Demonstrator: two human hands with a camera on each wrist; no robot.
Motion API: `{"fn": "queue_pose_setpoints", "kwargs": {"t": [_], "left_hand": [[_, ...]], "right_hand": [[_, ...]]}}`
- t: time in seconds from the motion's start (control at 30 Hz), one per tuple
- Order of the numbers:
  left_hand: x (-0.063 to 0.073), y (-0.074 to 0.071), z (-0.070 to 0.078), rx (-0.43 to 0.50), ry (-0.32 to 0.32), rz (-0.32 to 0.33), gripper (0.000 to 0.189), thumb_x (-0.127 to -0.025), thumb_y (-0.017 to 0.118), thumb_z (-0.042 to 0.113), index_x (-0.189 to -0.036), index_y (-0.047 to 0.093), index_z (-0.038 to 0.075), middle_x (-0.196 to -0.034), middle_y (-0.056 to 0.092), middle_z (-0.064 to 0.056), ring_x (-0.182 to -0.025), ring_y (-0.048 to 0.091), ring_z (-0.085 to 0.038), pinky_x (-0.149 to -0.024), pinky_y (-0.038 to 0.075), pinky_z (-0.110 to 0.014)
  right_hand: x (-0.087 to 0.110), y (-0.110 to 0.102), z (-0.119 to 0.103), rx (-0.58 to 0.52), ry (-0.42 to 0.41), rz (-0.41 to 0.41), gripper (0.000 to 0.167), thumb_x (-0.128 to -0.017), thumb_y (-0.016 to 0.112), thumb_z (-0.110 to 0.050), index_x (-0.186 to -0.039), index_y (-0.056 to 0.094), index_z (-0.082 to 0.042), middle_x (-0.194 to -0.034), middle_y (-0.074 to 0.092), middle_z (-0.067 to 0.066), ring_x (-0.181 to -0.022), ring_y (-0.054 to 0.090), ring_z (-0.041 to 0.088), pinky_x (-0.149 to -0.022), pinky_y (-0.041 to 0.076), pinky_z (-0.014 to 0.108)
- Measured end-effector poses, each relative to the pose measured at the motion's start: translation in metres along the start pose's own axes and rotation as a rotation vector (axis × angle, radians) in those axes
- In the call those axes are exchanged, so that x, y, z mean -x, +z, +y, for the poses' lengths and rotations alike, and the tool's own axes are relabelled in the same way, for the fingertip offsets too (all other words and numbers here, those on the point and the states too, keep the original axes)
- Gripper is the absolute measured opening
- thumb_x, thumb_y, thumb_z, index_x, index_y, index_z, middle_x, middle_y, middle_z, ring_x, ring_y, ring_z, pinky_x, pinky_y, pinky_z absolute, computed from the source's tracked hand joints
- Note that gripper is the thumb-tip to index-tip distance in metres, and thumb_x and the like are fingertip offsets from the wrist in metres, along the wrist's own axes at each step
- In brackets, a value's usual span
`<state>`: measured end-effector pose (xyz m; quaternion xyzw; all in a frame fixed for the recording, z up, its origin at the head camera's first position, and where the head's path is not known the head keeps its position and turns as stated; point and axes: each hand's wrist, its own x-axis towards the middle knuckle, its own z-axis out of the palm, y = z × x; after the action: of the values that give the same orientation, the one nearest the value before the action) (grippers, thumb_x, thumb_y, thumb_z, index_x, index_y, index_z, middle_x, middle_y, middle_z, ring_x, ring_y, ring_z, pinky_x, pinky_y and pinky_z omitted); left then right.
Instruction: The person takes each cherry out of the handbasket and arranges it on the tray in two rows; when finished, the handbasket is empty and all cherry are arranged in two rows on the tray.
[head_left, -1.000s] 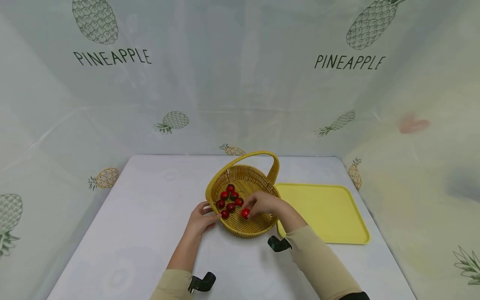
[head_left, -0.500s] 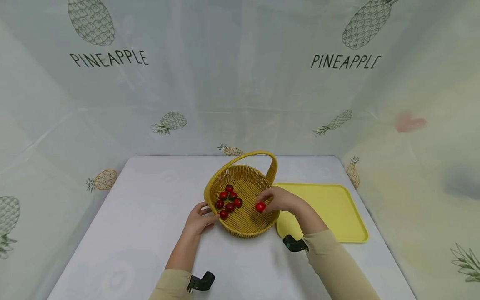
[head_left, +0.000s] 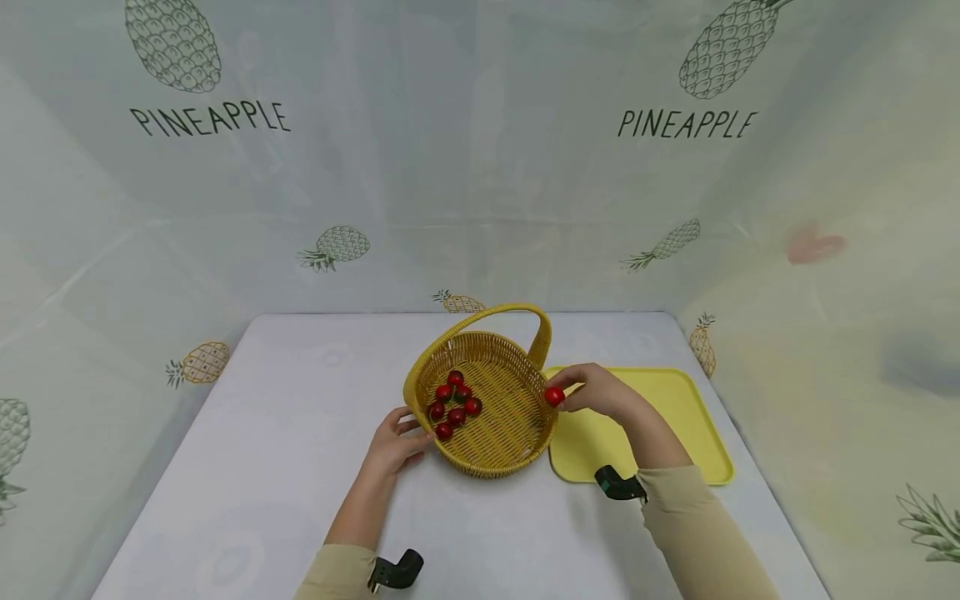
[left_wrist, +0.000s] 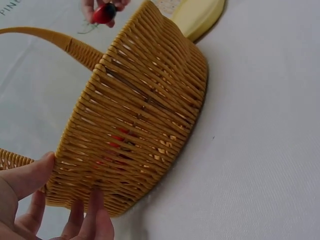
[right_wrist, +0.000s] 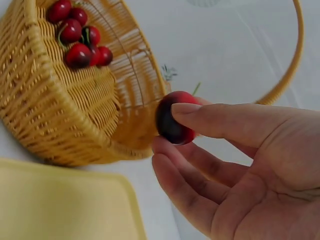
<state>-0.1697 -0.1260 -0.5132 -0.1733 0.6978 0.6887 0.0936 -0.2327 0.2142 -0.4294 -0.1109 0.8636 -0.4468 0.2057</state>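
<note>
A yellow woven basket with an arched handle holds several dark red cherries, gathered on its left side. At the basket's left edge, my left hand grips it, thumb on the rim and fingers against the outer wall. My right hand pinches one cherry between thumb and fingers, and a short green stem sticks up from it. That cherry is at the basket's right rim in the head view, beside the yellow tray.
The tray lies flat to the right of the basket, its left edge close to the basket's side. Both sit on a white table. A curtain with pineapple prints hangs behind the table and along its sides.
My right hand has carried the cherry from inside the basket up and right to its right rim. The left hand has stayed on the basket's left edge.
</note>
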Motion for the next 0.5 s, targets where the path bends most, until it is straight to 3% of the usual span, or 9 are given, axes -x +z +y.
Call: {"fn": "queue_pose_setpoints", "kwargs": {"t": [0.5], "left_hand": [[0.002,0.001,0.000,-0.020,0.015,-0.007,0.060,-0.084,0.075,0.000,-0.137,0.046,0.004,-0.129,0.052,-0.025,-0.086,0.063,-0.022,-0.076,0.051,-0.046]], "right_hand": [[-0.010,-0.015,0.032,-0.079,0.094,0.114,0.035,-0.085,0.072,0.001,-0.119,0.063,0.005,-0.112,0.062,0.019,-0.094,0.062,0.026,-0.079,0.054,0.042]]}}
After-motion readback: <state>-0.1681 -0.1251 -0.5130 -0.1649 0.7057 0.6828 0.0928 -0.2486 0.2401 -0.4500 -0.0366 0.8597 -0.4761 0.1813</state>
